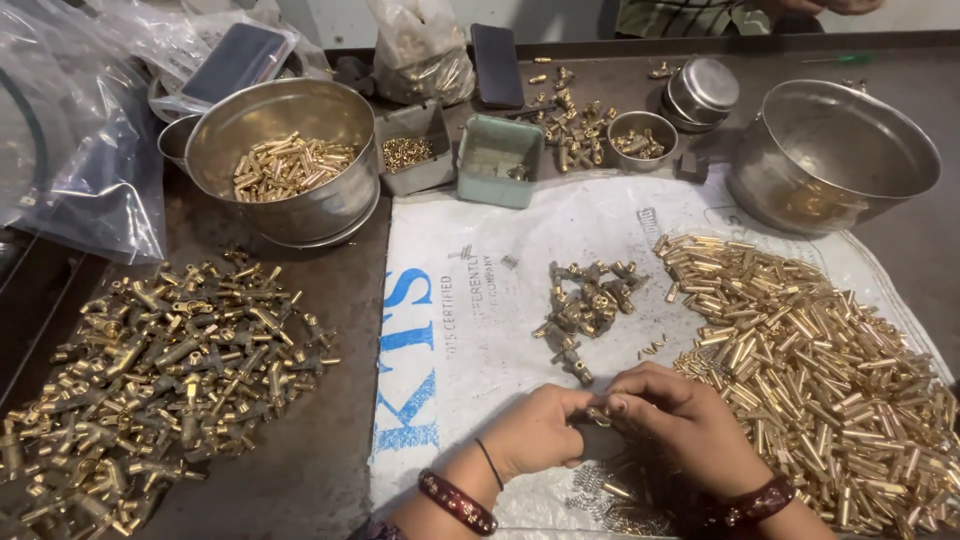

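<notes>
Working low at the near edge of the white printed sack (pixel 500 330) spread over the tabletop (pixel 340 300). Left hand (pixel 535 432) curling closed, fingertips meeting those of the right hand (pixel 680 420); both pinching one small brass fitting (pixel 600 410) between them. Fitting showing as a short, dull-gold piece, mostly hidden by the fingers; exact shape not discernible. Right hand likewise closing on the same fitting, fingers bent over it. Lying just below the hands: a few small steel springs (pixel 590 480). Sitting just beyond the hands on the sack: a small cluster of brass valve bodies (pixel 590 300). Spreading to the right: a large heap of brass tubes (pixel 820 370), bright yellow and cylindrical. Covering the bare tabletop at left: a wide heap of darker T-shaped brass fittings (pixel 160 380). Standing behind that: a steel bowl (pixel 285 160) holding more brass tubes.
</notes>
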